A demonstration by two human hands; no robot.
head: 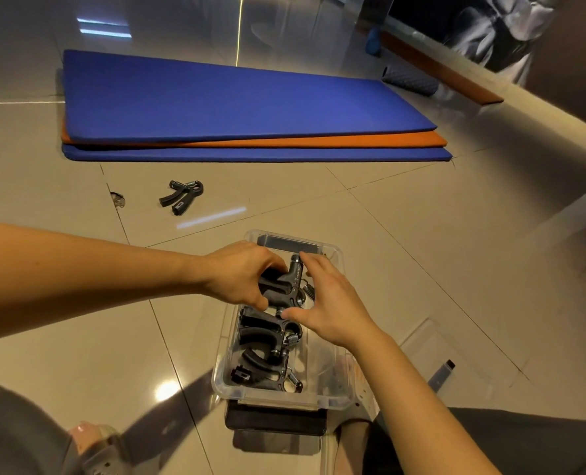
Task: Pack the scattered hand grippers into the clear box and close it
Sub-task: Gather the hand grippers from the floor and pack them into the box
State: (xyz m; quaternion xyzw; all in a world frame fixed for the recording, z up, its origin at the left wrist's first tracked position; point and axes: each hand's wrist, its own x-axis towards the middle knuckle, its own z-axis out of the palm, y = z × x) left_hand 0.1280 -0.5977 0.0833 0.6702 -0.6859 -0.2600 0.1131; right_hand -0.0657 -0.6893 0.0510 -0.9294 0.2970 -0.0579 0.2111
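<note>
Hand gripper (284,284) over clear box (224,371): L hand (240,274) curled round its handles, R hand (336,306) open-fingered, steadying spring end, prob. to nest beside two packed grippers (267,332). Loose gripper (182,195) on floor (319,200).

Both hands (247,275) on gripper (284,284) over box (332,258)

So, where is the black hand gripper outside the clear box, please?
In head view, the black hand gripper lies left of centre on the tiled floor, near the blue mat.
</note>
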